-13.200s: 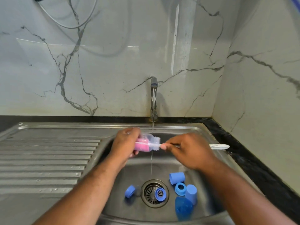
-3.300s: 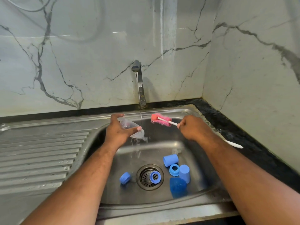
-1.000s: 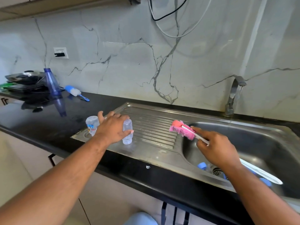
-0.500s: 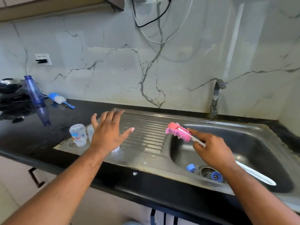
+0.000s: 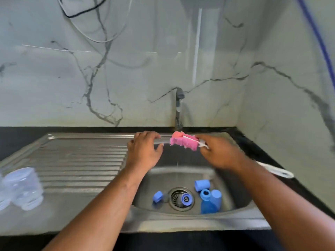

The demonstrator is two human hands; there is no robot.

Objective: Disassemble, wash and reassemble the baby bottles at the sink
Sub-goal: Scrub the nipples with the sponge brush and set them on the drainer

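Observation:
My right hand [image 5: 219, 153] grips the white handle of a pink sponge bottle brush [image 5: 183, 140], held over the sink basin [image 5: 235, 205] under the tap [image 5: 179, 109]. My left hand [image 5: 145, 149] hovers just left of the sponge head, fingers apart and curled, holding nothing. Two clear bottle bodies [image 5: 23, 189] stand on the drainboard [image 5: 81, 160] at the far left, blurred. In the basin lie several blue parts: a cap [image 5: 157, 196], a ring [image 5: 186, 199] on the drain, a cap [image 5: 202, 185] and a blue bottle [image 5: 208, 203].
Marble wall panels rise behind and to the right of the sink. A black countertop [image 5: 268, 156] borders the sink on the right and front. Cables hang on the wall at the upper left. The brush handle's end [image 5: 279, 172] reaches over the right counter.
My left hand let go of the clear bottle on the drainboard and moved right to the basin beside the sponge. The view swung back to the sink; the brush came under the tap.

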